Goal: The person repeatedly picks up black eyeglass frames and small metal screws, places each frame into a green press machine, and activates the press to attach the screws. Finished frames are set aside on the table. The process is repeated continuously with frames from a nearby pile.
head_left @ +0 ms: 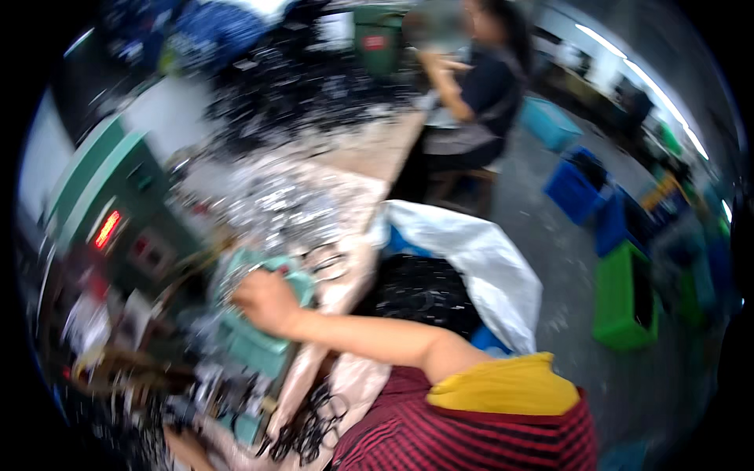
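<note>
My right hand (269,302) reaches across to the pale green base (255,349) of a machine with a red lit display. Its fingers are curled in beside a blurred, shiny, clear or metallic bunch (230,282); what they hold cannot be made out. Low at the left, my left forearm and part of my left hand (187,447) show, with the fingers hidden and smeared. Black loop-shaped pieces (310,428) lie on the table edge near my body. A few more dark rings (326,263) lie just beyond my right hand.
The green machine housing (129,212) stands at the left. Shiny small pieces (275,204) and a heap of black pieces (306,94) cover the table. A white sack (503,275) with black pieces stands at the right. A seated person (491,94) works beyond; blue and green crates (624,302) line the floor.
</note>
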### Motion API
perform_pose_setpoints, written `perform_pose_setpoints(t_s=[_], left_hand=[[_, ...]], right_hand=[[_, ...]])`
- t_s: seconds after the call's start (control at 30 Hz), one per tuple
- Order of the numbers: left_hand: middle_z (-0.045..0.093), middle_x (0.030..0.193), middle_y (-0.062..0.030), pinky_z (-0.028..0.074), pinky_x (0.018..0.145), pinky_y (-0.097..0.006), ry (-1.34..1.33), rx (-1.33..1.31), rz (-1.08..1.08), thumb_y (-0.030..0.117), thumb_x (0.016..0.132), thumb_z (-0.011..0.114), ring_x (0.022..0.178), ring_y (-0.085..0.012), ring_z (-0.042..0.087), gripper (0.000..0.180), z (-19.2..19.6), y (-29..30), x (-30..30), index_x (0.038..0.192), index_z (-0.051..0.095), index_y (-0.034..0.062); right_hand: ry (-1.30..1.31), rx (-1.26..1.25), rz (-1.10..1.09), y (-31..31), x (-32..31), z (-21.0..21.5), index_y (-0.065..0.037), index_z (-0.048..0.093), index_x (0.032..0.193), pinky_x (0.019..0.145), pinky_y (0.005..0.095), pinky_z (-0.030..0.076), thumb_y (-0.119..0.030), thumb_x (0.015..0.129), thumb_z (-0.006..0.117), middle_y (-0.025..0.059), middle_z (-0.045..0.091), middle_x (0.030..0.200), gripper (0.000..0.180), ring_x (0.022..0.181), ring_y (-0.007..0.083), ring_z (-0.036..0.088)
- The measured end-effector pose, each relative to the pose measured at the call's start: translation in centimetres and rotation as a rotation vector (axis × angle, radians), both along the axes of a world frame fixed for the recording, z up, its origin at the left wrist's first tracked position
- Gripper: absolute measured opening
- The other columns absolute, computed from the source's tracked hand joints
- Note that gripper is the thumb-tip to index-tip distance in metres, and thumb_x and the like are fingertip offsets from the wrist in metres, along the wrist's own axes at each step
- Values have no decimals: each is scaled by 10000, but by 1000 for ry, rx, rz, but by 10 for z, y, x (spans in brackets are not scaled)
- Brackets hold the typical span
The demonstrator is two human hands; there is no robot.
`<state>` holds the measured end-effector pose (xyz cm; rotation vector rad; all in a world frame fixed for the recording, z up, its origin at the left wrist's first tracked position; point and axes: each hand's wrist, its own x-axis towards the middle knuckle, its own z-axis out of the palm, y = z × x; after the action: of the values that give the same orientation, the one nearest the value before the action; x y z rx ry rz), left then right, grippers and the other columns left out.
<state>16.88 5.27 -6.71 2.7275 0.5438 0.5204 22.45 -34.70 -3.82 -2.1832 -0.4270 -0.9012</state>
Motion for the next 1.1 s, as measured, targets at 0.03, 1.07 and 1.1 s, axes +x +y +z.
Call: perform_pose_setpoints(t_s=[0.03,1.07,1.1], left_hand=[[660,1074,-238,496,785,-417,285,1,36,132,903,593,951,-350,641,250,2,15,-6,1081,624,-40],[610,1069,-162,612,714,-379,-1012,-948,-937,152,1008,479,959,-252,635,205,176,-166,-51,1130,541,1],[609,1069,-165,610,721,-379,-995,-926,-914,152,1008,476,955,-250,636,209,174,-166,-51,1128,538,-6]], right_hand=[[-52,95,-86,-5,-10,-3,-87,690,857,738,417,468,-72,747,633,86,614,797,125,800,299,581],[650,1154,704,65,-62,77,43,495,1231,845,226,465,56,811,667,63,653,961,454,905,98,612],[657,1156,737,64,-65,79,43,493,1231,846,223,460,52,813,667,60,653,952,453,901,94,610]])
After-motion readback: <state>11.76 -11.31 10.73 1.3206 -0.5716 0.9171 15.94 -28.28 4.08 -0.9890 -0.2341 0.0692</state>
